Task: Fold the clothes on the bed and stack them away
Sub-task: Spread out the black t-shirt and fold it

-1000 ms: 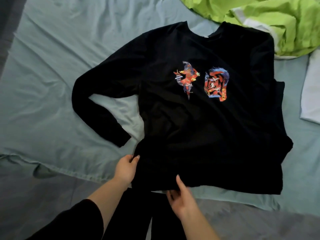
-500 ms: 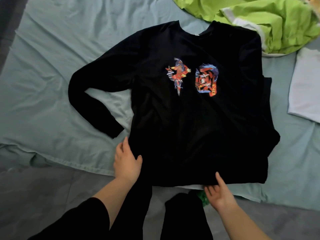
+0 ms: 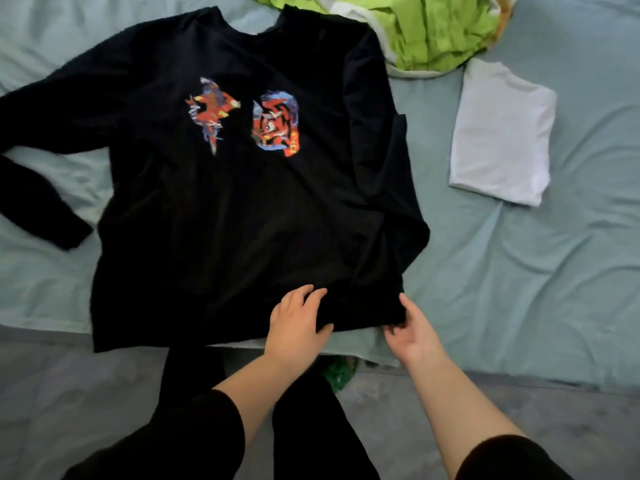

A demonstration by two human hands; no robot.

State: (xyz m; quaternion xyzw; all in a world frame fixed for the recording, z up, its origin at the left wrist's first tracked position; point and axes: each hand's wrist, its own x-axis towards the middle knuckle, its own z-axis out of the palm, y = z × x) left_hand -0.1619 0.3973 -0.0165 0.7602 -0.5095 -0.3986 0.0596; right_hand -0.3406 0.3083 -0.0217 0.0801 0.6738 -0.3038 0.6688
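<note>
Smoothing out the black sweatshirt [image 3: 242, 220]: left grip [image 3: 298, 323] lies flat and open on its hem, right grip [image 3: 412, 330] pinches the hem corner. Next is probably folding a sleeve in.

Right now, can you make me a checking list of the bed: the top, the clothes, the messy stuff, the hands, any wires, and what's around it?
Surface: teal bed sheet, wrinkled.
Job's things: black sweatshirt lies print-up, one sleeve out to the side; white folded shirt lies apart from it.
Clutter: crumpled green cloth beyond the sweatshirt.
Grippers: left hand rests on the sweatshirt's hem; right hand pinches its near corner.
Cables: nothing seen.
Surroundings: grey floor; green thing by the person's legs, partly hidden.
</note>
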